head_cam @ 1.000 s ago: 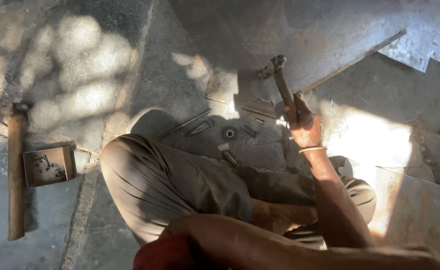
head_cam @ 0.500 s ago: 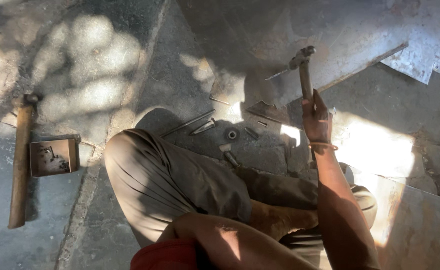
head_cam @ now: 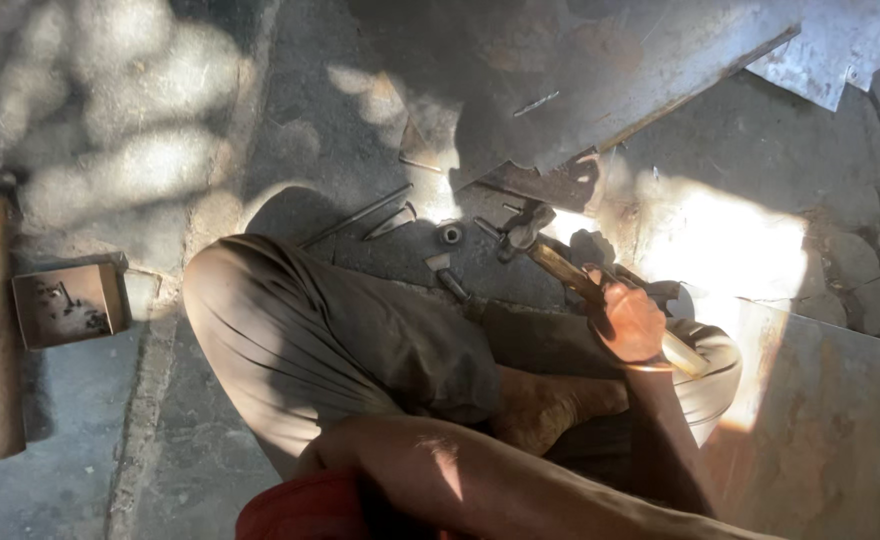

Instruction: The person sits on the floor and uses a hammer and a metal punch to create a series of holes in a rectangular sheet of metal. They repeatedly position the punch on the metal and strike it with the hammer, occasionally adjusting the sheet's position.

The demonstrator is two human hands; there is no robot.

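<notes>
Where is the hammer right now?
In the head view, the hammer is right of centre, gripped by the right hand, its head down near the small metal ring.

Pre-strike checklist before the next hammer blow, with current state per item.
1. Right hand closed on the hammer handle: ok.
2. Hammer head down by the sheet metal edge: ok.
3. Left hand position: cannot tell; only the forearm shows.
4. Bare foot away from the hammer head: ok.
5. Loose metal pieces lie close to the strike spot: not ok.
6. Strike point visible: cannot tell, deep shadow.
</notes>
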